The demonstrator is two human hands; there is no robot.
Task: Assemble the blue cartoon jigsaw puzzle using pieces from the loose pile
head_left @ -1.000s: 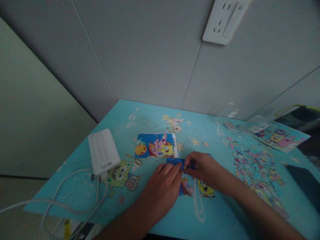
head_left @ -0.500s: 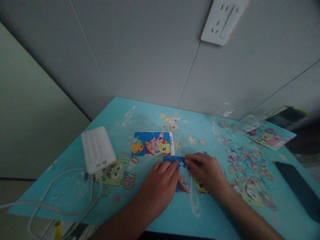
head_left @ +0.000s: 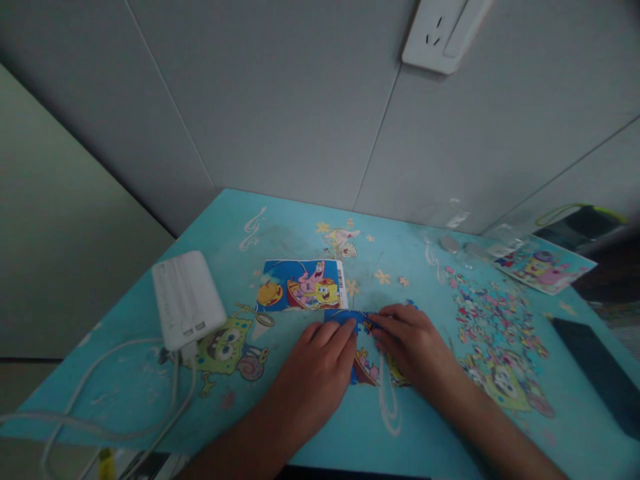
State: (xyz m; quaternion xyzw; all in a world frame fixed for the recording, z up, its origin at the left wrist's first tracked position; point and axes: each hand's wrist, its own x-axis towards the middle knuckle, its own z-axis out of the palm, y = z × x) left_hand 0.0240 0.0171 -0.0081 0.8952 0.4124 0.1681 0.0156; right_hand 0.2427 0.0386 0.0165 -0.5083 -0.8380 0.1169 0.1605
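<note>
Both hands flat on the half-built puzzle mid-counter, left hand fingers pressed together, right hand pinching a tiny piece, probably light, bendy, best gripped by edges.

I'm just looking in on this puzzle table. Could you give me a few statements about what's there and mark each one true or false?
1. Both hands rest on the partly built jigsaw puzzle. True.
2. The white power bank lies right of the hands. False: it lies to their left.
3. The loose puzzle pieces are heaped beside the left hand. False: they are scattered beyond the right hand.
4. A printed reference picture lies just behind the puzzle. True.
</note>
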